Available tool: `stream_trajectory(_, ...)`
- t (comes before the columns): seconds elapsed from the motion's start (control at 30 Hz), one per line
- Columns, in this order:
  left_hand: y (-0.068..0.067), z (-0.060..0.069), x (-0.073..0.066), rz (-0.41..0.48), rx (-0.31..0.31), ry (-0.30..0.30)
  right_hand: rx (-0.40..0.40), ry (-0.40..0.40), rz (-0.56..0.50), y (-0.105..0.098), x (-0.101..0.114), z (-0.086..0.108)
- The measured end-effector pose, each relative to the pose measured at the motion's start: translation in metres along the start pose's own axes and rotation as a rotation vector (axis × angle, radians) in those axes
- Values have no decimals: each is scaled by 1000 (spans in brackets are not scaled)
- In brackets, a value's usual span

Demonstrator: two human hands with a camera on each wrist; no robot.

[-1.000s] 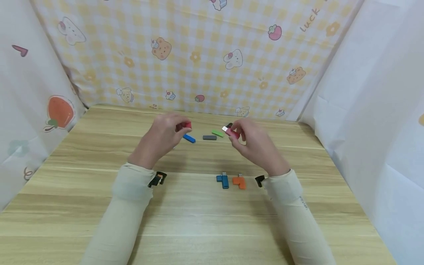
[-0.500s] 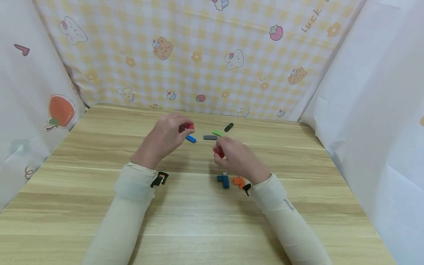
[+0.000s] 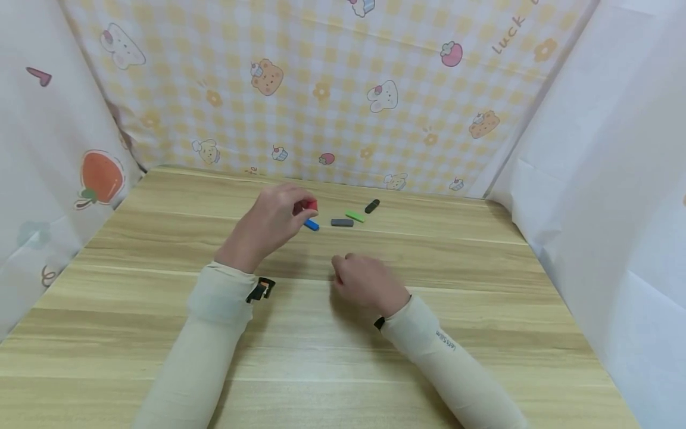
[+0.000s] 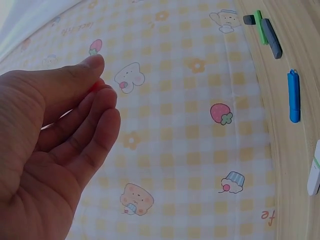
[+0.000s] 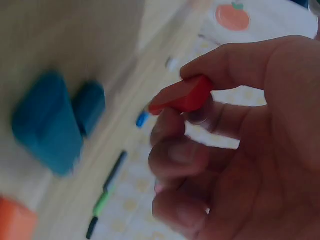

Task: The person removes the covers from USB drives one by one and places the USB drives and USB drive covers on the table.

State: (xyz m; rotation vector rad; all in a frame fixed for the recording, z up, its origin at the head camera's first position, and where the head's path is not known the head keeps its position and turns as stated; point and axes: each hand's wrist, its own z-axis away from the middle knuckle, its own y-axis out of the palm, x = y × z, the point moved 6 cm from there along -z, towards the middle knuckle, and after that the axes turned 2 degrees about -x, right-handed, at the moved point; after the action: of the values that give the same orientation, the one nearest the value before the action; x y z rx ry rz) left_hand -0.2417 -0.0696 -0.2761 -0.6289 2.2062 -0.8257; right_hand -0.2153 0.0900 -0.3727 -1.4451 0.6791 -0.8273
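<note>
Over the back middle of the table, my left hand (image 3: 276, 220) pinches a small red cap (image 3: 312, 206) between thumb and fingers. The left wrist view shows only a sliver of it. My right hand (image 3: 367, 283) is lower and nearer, and a red USB stick (image 5: 182, 95) is pinched between its thumb and forefinger. In the head view that stick is hidden under the hand. A blue USB stick (image 5: 47, 125) lies close by, its blue cap (image 5: 90, 107) beside it. Part of an orange USB stick (image 5: 15, 220) shows at the right wrist view's lower left corner.
Toward the back of the wooden table (image 3: 300, 357) lie a bright blue stick (image 3: 311, 224), a grey one (image 3: 342, 223), a green one (image 3: 355, 215) and a black one (image 3: 372, 206). A white stick (image 4: 315, 175) lies farther left. A patterned curtain (image 3: 321, 119) stands behind.
My right hand has moved left and toward me with the red USB stick, and now covers the blue and orange sticks in the head view. My left hand has barely moved.
</note>
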Motion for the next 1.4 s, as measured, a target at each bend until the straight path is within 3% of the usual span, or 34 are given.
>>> stream_trajectory(0.27, -1, 0, 1, -4, 11, -18, 40, 32, 51, 17, 13, 0)
stream_trajectory(0.53, 1, -1, 1, 0, 14, -17, 1, 11, 75, 22, 19, -1)
stream_trajectory(0.7, 3, 0, 1, -5, 51, -29, -5, 7, 100, 23, 21, -1)
stream_trajectory(0.93, 11, 2, 8, -1, 208, -156, 16, 35, 65, 22, 21, -1)
stream_trajectory(1.07, 23, 4, 13, -2, 319, -225, 75, 57, -5, 20, 15, -2)
stream_trajectory(1.17, 34, 6, 14, -7, 406, -231, 96, 89, -64, 13, 4, -2)
stream_trajectory(1.4, 63, 8, 6, -27, 562, -223, 31, 161, -112, -17, -29, 0)
